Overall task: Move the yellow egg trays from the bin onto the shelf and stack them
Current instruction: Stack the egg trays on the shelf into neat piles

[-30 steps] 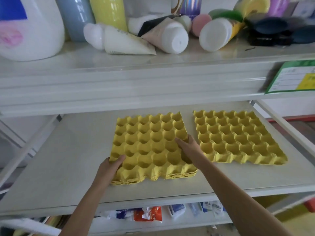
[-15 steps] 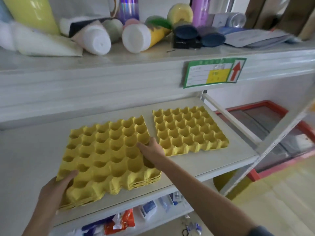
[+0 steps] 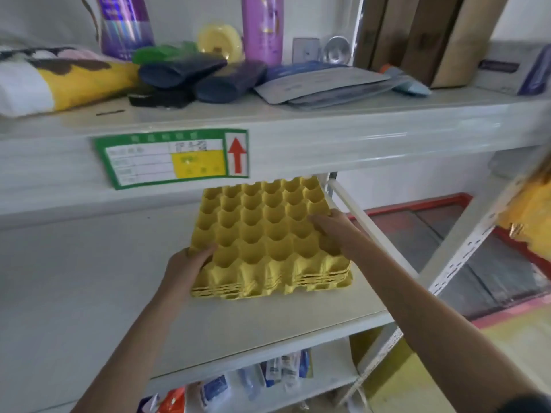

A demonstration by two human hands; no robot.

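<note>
A stack of several yellow egg trays lies on the white middle shelf, near its right end. My left hand grips the stack's front left corner, thumb on top. My right hand holds the right edge, with its fingers lying over the top cups. No second tray is visible beside the stack. A red-rimmed bin sits low to the right behind the shelf frame.
The upper shelf, which bears a green label, holds bottles, dark pouches, papers and boxes. A white slanted brace crosses on the right. Packets lie on the shelf below. Something yellow and blurred shows at the right edge.
Both hands carried the left stack rightward; it now lies where the single tray was, and that tray no longer shows separately. The view swung to the right.
</note>
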